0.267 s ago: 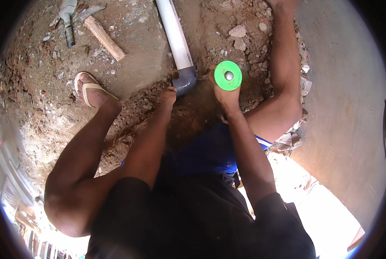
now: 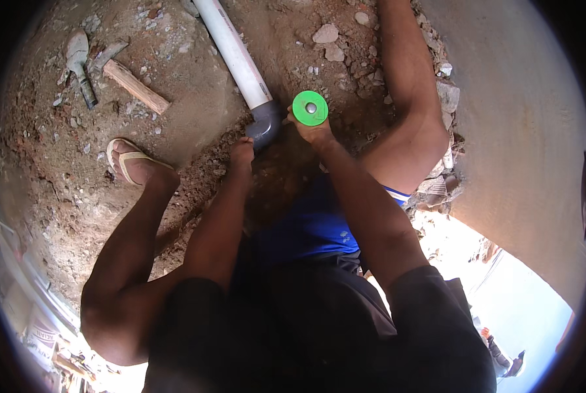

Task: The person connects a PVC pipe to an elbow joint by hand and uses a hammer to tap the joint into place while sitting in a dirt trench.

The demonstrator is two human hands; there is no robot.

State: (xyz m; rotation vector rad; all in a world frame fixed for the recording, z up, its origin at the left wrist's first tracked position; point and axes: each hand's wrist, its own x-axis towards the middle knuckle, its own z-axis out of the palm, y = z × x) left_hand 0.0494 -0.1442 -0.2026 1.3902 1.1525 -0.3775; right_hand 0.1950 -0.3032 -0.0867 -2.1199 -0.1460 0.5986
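Note:
A white pipe (image 2: pixel 235 56) runs down from the top of the view into a dark grey pipe elbow (image 2: pixel 264 126). My left hand (image 2: pixel 242 152) is closed at the elbow's lower left end, its thumb against the rim. Just right of the elbow, my right hand (image 2: pixel 316 134) is wrapped round a chisel with a round green hand guard (image 2: pixel 310 118). I look down on its domed metal head, and the guard hides the shaft and most of the fingers. Below the elbow, the ground between my arms lies in deep shadow.
A wooden-handled hammer (image 2: pixel 135 85) and a trowel (image 2: pixel 80 65) lie on the dirt at the upper left. My sandalled left foot (image 2: pixel 135 162) stands below them. Stones (image 2: pixel 329 39) and rubble are at the upper right, beside a smooth grey wall (image 2: pixel 509 131).
My view has shifted, so most things sit further left in it. My right hand has come closer to the elbow with the chisel. My left hand stays at the elbow.

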